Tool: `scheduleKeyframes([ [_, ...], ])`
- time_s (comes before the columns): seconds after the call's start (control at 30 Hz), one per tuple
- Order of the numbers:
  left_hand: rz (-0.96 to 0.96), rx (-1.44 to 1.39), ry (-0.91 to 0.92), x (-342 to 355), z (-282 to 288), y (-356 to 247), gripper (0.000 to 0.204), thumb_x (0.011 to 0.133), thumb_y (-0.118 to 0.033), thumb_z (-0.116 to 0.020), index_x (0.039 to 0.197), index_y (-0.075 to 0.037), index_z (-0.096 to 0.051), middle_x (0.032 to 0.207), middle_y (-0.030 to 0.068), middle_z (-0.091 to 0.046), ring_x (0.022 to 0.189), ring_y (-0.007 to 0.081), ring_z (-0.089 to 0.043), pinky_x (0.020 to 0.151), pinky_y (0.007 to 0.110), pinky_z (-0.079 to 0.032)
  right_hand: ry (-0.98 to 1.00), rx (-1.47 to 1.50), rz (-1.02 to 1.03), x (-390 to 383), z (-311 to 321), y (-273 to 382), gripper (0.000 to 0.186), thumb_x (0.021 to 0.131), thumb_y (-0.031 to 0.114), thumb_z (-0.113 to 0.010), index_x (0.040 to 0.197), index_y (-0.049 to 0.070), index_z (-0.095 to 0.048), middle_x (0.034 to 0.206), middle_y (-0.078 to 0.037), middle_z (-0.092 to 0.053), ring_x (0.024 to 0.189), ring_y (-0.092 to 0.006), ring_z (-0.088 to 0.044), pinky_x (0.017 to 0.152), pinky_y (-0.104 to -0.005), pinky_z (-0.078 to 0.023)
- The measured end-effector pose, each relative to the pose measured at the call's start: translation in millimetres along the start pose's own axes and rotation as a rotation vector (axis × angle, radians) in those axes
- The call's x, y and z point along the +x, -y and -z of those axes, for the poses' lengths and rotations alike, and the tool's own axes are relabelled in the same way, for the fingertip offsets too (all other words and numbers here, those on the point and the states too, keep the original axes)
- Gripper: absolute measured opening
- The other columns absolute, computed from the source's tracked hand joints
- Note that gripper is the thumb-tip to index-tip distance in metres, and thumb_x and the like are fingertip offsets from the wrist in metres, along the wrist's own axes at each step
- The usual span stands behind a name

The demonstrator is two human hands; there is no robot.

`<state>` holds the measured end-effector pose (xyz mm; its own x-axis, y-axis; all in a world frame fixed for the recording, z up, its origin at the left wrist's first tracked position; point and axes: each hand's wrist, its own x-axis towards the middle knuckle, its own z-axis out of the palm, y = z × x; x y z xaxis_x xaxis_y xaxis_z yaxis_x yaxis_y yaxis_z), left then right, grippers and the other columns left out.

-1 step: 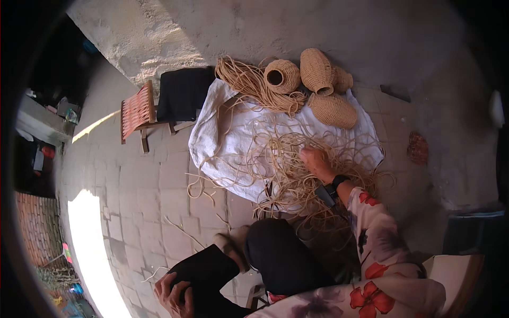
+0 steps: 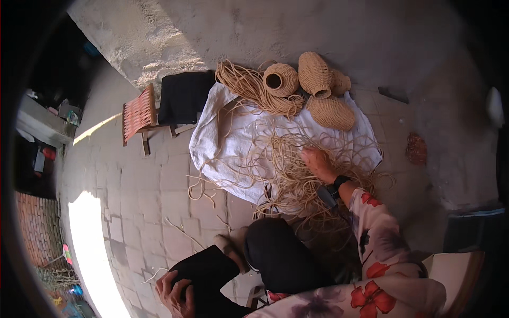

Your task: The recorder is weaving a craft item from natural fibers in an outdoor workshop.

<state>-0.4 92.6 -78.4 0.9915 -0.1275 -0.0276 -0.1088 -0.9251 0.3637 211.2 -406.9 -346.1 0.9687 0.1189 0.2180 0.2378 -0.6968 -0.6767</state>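
My right hand (image 2: pixel 319 164) reaches into a loose tangle of thin tan cane strands (image 2: pixel 289 169). Its fingers are closed among the strands, and the fingertips are partly hidden. A black band (image 2: pixel 340 182) circles that wrist, with a dark grey device (image 2: pixel 327 196) beside it. Over the knee of my dark trousers (image 2: pixel 212 267) lies my left hand (image 2: pixel 174 294), fingers apart and bent, holding nothing. Beneath the tangle spreads a white cloth (image 2: pixel 225 164).
Several woven vase-shaped baskets (image 2: pixel 331 113) lie at the cloth's far edge, beside a bundle of cane (image 2: pixel 254 90). Against the wall (image 2: pixel 254 32) stands a low stool with a red woven seat (image 2: pixel 139 114), next to a black cloth (image 2: pixel 185 95). Loose strands lie on the paving (image 2: pixel 143 196).
Only a slight shift of the whole view shows; both hands stay in the same places.
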Motion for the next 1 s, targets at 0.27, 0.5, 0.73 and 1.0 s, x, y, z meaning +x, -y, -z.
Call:
scheduleKeyframes([
  [0.27, -0.017, -0.032, -0.117, -21, -13, -7, 0.015, 0.073, -0.016, -0.07, 0.087, -0.01, -0.07, 0.114, 0.0121, -0.06, 0.112, 0.0344, -0.051, 0.1, 0.048, -0.035, -0.292, -0.172, 0.123, 3, 117, 130, 0.019, 0.093, 0.019, -0.059, 0.089, 0.0, -0.054, 0.078, -0.02, -0.057, 0.075, -0.041, -0.06, 0.062, -0.0461, -0.046],
  [0.5, -0.091, -0.044, -0.234, -34, -22, 5, 0.015, 0.076, -0.018, -0.067, 0.088, -0.011, -0.07, 0.112, 0.0094, -0.061, 0.111, 0.0309, -0.051, 0.096, 0.043, -0.035, 0.095, -0.894, 0.323, -8, 171, 156, 0.006, 0.073, 0.008, -0.065, 0.068, 0.006, -0.068, 0.06, -0.012, -0.061, 0.065, -0.0281, -0.066, 0.054, -0.0416, -0.049],
  [0.73, -0.06, -0.093, -0.293, -51, -16, 26, 0.017, 0.076, -0.02, -0.067, 0.091, -0.012, -0.071, 0.115, 0.0079, -0.061, 0.113, 0.0309, -0.05, 0.099, 0.045, -0.035, -0.075, -0.947, 0.124, -30, 218, 169, 0.013, 0.08, 0.012, -0.064, 0.07, 0.004, -0.065, 0.065, -0.015, -0.063, 0.067, -0.0314, -0.067, 0.058, -0.0437, -0.052],
  [1.0, -0.12, -0.092, -0.196, -56, -4, 19, 0.015, 0.078, -0.018, -0.069, 0.091, -0.012, -0.071, 0.112, 0.0086, -0.063, 0.111, 0.0298, -0.053, 0.098, 0.044, -0.037, -0.6, 0.17, 0.424, -14, 213, 266, 0.032, 0.102, 0.029, -0.052, 0.085, 0.002, -0.053, 0.067, -0.003, -0.054, 0.057, -0.014, -0.055, 0.054, -0.0339, -0.048],
])
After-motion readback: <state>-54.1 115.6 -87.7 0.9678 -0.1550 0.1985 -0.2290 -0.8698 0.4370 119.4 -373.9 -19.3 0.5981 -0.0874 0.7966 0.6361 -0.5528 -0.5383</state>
